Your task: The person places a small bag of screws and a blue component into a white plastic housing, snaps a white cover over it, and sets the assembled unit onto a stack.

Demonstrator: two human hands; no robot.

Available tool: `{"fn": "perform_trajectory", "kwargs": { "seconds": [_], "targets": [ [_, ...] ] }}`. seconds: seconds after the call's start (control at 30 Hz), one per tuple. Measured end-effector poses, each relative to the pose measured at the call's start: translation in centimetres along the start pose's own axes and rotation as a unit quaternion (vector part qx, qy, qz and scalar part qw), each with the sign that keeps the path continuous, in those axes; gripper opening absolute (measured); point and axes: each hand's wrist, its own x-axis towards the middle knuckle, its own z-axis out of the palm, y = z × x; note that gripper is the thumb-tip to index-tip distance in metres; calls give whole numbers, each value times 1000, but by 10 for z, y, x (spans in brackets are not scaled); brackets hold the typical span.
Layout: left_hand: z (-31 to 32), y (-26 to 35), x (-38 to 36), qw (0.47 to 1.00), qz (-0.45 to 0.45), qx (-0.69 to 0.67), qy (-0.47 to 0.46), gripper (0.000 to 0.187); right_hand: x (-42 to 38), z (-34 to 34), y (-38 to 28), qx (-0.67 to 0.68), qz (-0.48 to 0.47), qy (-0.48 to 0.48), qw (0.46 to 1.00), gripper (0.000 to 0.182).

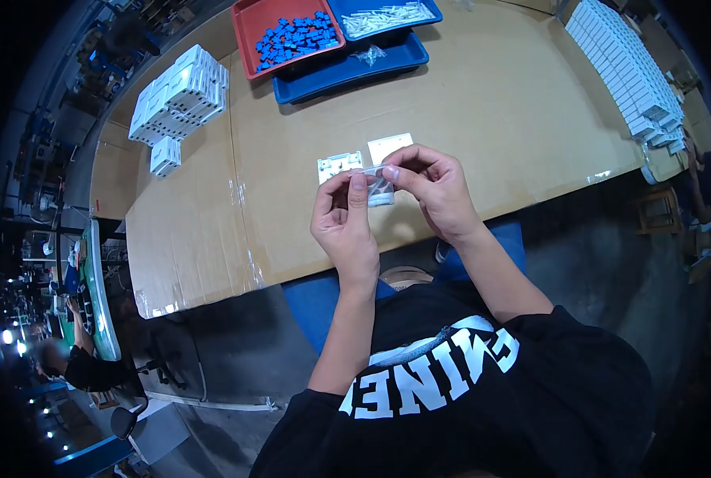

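Between my hands is a small clear plastic bag (381,191) with small contents, a white piece among them, near its bottom. My left hand (346,219) pinches the bag's top left edge between thumb and fingers. At the top right edge, my right hand (435,187) pinches it the same way. Just beyond the left hand lies a white plastic part with small fittings (339,165) on the cardboard. A flat white piece (390,146) lies beside it, partly hidden behind my right fingers.
A red tray (248,32) holds blue pieces. One blue tray (347,16) has white sticks; another blue tray (315,89) holds a clear bag. White units (182,92) are stacked left, white boxes (622,72) right. A person (84,366) sits far left.
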Motion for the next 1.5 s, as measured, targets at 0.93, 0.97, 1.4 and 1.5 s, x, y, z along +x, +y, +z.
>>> {"fn": "perform_trajectory", "kwargs": {
  "seconds": [0.93, 0.97, 1.4, 1.5],
  "targets": [
    [2, 1, -2, 998, -64, 15, -18, 17, -1, -8, 6, -29, 26, -6, 999, 14],
    [2, 1, -2, 998, -64, 16, -18, 17, -2, -8, 6, -29, 26, -5, 999, 14],
    [0, -4, -7, 999, -26, 7, -35, 16, -3, -7, 9, -52, -23, -34, 998, 13],
    [-3, -4, -1, 998, -36, 16, -54, 16, -2, -8, 6, -59, -15, -38, 997, 13]
  ]
}}
